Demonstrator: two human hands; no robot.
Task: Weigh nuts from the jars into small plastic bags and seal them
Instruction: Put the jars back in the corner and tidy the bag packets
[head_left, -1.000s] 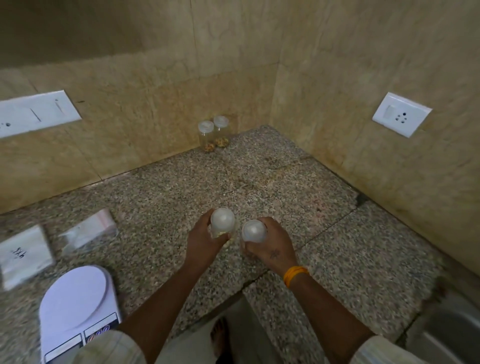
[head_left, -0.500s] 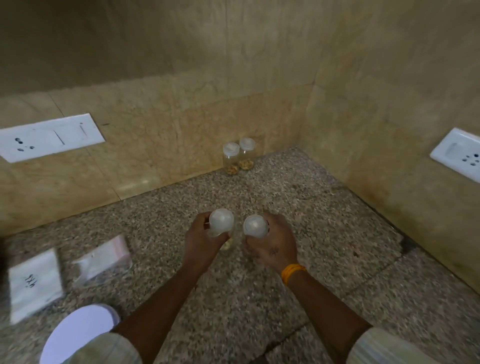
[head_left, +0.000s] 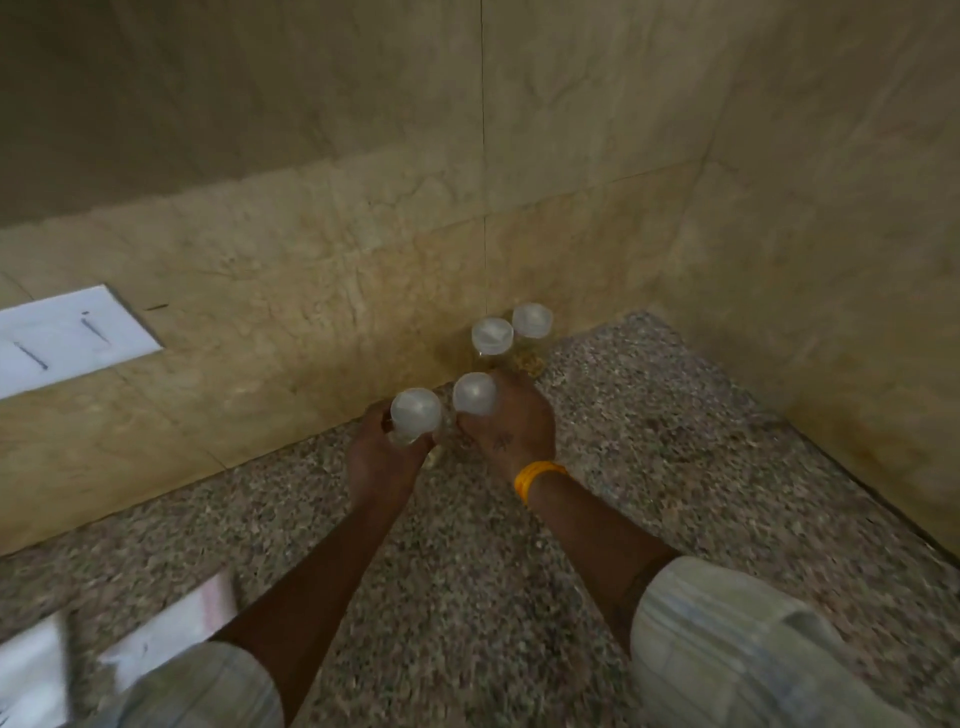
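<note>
My left hand (head_left: 382, 460) grips a clear jar with a white lid (head_left: 415, 410). My right hand (head_left: 511, 423), with an orange band at the wrist, grips a second white-lidded jar (head_left: 474, 393). Both held jars are close to the back wall of the granite counter (head_left: 649, 431). Just beyond my right hand, two more jars (head_left: 492, 335) (head_left: 532, 321) with nuts in the bottom stand in the corner. Small plastic bags (head_left: 171, 621) lie blurred at the lower left.
Tiled walls meet in a corner behind the jars. A white switch plate (head_left: 62, 340) is on the left wall. A white paper or bag (head_left: 28, 670) lies at the bottom left edge.
Both hands have carried their jars forward across the counter toward the two jars in the corner. The scale has dropped out of view.
</note>
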